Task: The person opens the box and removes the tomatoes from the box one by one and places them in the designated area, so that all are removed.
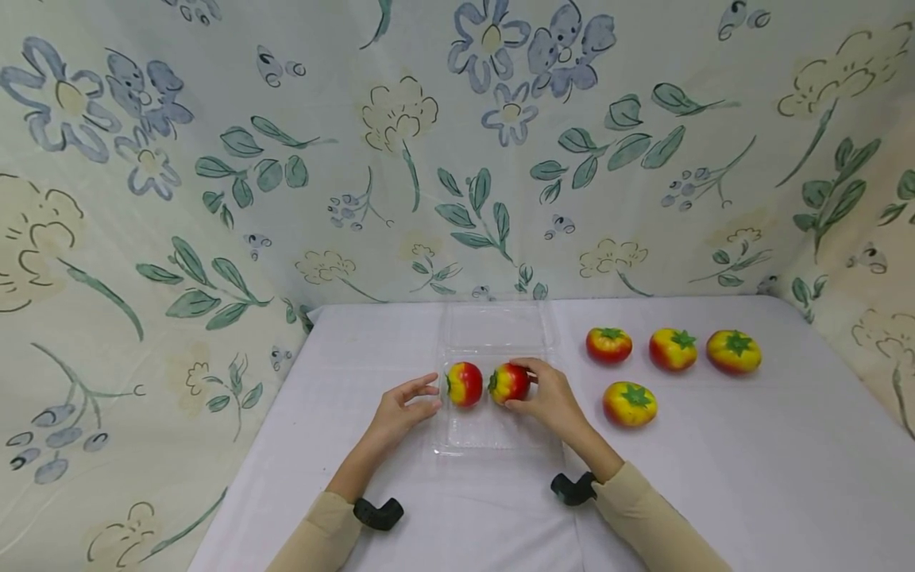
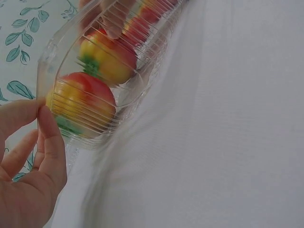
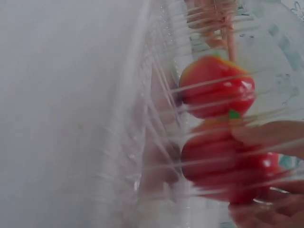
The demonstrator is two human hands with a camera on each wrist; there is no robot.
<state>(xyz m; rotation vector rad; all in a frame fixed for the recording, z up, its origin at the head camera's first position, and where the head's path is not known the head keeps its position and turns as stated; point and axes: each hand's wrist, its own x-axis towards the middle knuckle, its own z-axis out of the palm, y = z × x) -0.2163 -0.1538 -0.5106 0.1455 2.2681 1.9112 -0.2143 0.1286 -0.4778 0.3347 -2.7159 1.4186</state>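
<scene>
A clear plastic clamshell container [image 1: 493, 435] lies on the table with its lid [image 1: 493, 326] laid back. Inside it sits a red-and-yellow persimmon [image 1: 466, 384] on its side, green calyx toward the left. My right hand [image 1: 556, 401] grips a second persimmon [image 1: 511, 383] just right of the first, fingers and thumb around it. At the container's left side, my left hand [image 1: 400, 413] pinches the clear rim between thumb and finger, as the left wrist view shows. Through the ribbed wall in the right wrist view, the held persimmon [image 3: 216, 164] looks blurred.
To the right of the container, several more persimmons rest on the white cloth: a row of three with a yellow-topped persimmon [image 1: 734, 352] at its right end, and another persimmon [image 1: 630, 404] nearer. Floral fabric [image 1: 400, 238] hangs behind the table.
</scene>
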